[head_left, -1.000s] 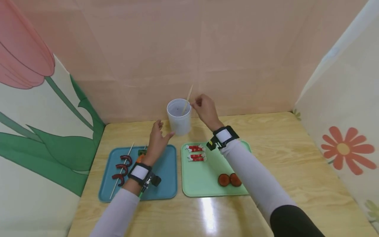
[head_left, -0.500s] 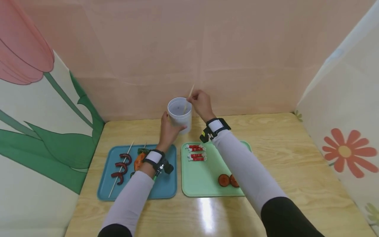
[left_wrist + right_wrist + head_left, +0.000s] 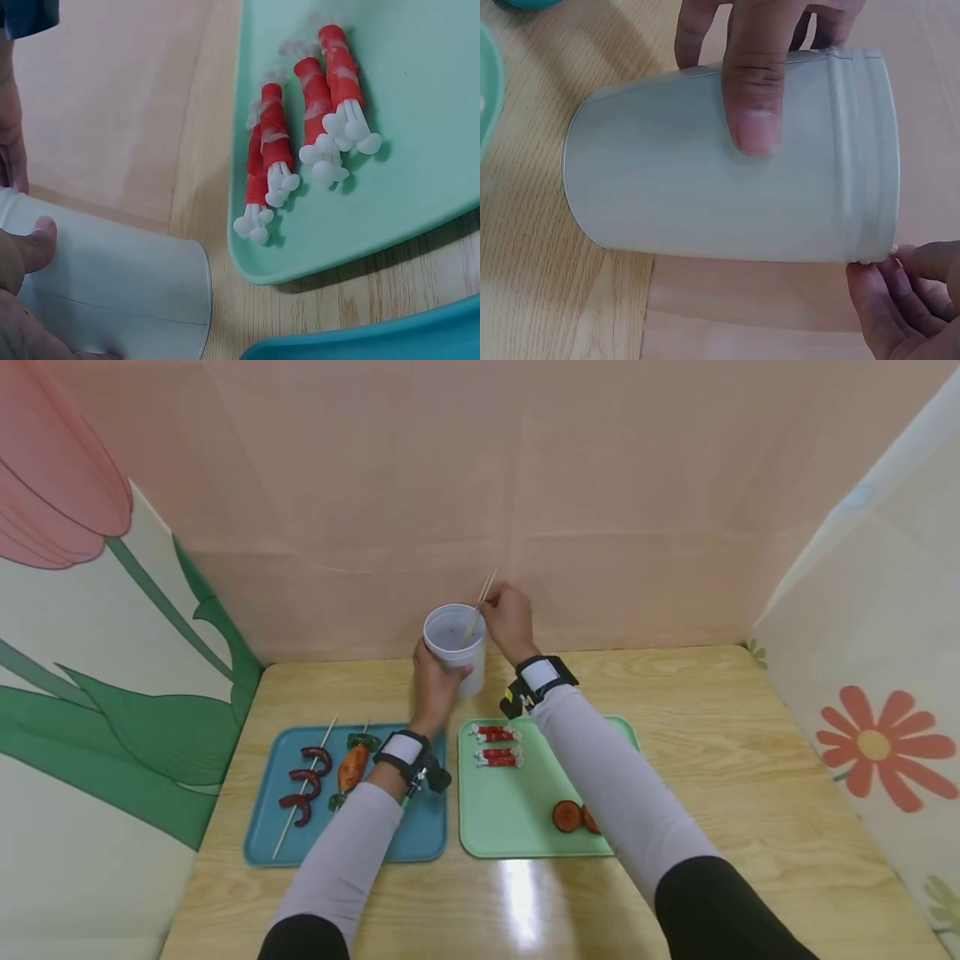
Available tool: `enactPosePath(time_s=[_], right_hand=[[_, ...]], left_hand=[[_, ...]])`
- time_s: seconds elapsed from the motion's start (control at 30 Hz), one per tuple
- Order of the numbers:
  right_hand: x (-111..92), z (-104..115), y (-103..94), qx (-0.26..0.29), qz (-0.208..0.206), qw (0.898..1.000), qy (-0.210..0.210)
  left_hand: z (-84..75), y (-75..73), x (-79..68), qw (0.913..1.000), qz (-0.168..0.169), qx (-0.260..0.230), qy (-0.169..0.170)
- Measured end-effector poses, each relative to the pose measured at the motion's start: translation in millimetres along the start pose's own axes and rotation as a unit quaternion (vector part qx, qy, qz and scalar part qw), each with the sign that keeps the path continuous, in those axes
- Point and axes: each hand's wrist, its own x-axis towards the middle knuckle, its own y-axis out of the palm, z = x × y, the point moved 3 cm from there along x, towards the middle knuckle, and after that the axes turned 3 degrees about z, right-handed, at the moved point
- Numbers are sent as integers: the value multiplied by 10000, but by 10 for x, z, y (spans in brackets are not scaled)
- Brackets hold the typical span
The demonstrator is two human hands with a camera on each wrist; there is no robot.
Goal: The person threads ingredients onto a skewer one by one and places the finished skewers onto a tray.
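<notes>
A white metal pail (image 3: 471, 675) stands at the back of the table, with thin wooden skewers (image 3: 485, 592) leaning out of it to the right. My left hand (image 3: 433, 692) grips the pail's near left side; its thumb (image 3: 756, 124) lies along the wall in the right wrist view. At the rim, my right hand (image 3: 510, 622) pinches a skewer between thumb and fingertips. That hand (image 3: 911, 304) hides most of the pinched skewer in the right wrist view. Part of the left hand (image 3: 22, 262) shows against the pail in the left wrist view.
A blue tray (image 3: 427, 843) bears a skewer of red curled pieces (image 3: 306, 785) and one with an orange piece (image 3: 352, 768) and green pieces. On the green tray (image 3: 510, 835) lie several red-wrapped mushroom rolls (image 3: 341, 67) and two reddish-brown round slices (image 3: 567, 816).
My left hand has moved right and up from above the blue tray and taken hold of the pail. My right hand has shifted slightly left and now pinches a skewer.
</notes>
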Motion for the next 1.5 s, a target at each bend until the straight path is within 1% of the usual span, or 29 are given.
enactPosePath(time_s=[0.1,0.2,0.33,0.4,0.47,0.6,0.7,0.77,0.83,0.93,0.97,1.03,1.07,1.13,1.2,1.27,1.33,1.43,1.5], right_hand=[[1,-2,-21,64,-42,10000,-34],[7,14,-65,218,-176,9995,-115],[11,89,-176,772,-459,9959,-144],[0,159,-263,1109,-581,9920,-171],[-11,229,-367,1402,-738,9869,-311],[-22,349,-610,1611,-1100,9789,-606],[-23,409,-783,1719,-1328,9728,-805],[-45,457,-880,1849,-1361,9688,-934],[-85,505,-963,1991,-1307,9659,-1013],[-197,565,-1059,2205,-1158,9621,-1109],[-247,582,-1081,2269,-1090,9610,-1146],[-355,606,-1105,2390,-938,9584,-1249],[-415,617,-1106,2438,-855,9570,-1318],[-536,634,-1093,2552,-684,9534,-1456],[-650,639,-1060,2632,-531,9499,-1602],[-757,639,-1025,2710,-400,9461,-1728],[-849,629,-982,2792,-249,9434,-1775],[-965,603,-911,2808,-10,9423,-1823],[-1037,578,-858,2834,157,9414,-1822]], left_hand=[[13,3,-2,10000,0,-13,-36],[35,6,4,10000,-11,-34,-74],[65,10,20,10000,-15,0,-80],[78,3,34,10000,-21,9,-49],[90,-8,47,10000,-33,26,-24],[121,-24,83,9999,-40,109,2],[137,-31,100,9998,24,184,-23],[141,-50,100,9997,78,242,-37],[132,-85,87,9995,106,310,-42],[84,-162,28,9988,29,479,68],[54,-198,-4,9982,-49,569,157],[-29,-278,-78,9951,-227,760,594],[-81,-320,-123,9921,-308,839,878],[-196,-398,-222,9827,-408,932,1546],[-319,-451,-333,9721,-308,914,2140],[-434,-481,-451,9615,-119,904,2591],[-530,-500,-569,9521,80,975,2898],[-607,-519,-715,9404,244,1241,3157],[-614,-531,-784,9378,277,1397,3167]])
